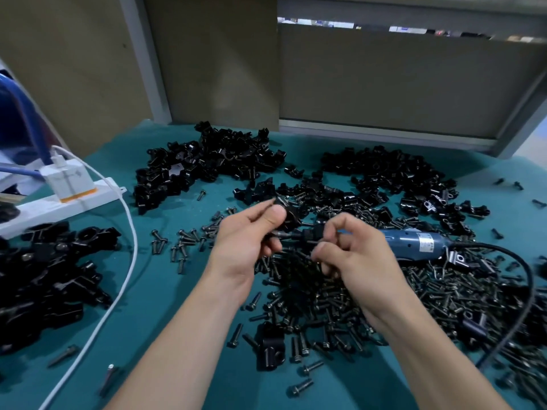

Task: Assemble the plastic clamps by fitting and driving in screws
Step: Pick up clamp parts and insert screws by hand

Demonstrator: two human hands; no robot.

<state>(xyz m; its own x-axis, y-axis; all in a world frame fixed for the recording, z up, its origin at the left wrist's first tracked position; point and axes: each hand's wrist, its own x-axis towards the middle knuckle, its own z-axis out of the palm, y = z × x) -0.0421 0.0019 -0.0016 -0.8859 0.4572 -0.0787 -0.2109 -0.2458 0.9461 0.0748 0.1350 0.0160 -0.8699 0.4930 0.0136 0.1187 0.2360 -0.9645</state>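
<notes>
My left hand [248,238] grips a black plastic clamp [288,213] between thumb and fingers, held above the table. My right hand [355,255] has its fingers curled, and thumb and forefinger pinch a small dark screw [313,257] just below the clamp. A blue electric screwdriver [414,242] lies on the table behind my right hand, its black nose pointing left toward the clamp. Loose black screws [444,294] lie heaped under and to the right of my hands.
Heaps of black clamp parts lie at the back left [213,161], back right [393,179] and near left [47,273]. A white power strip [74,196] with a charger and white cable [124,261] sits left. The screwdriver's black cord [524,297] loops right. Green mat [165,297] covers the table.
</notes>
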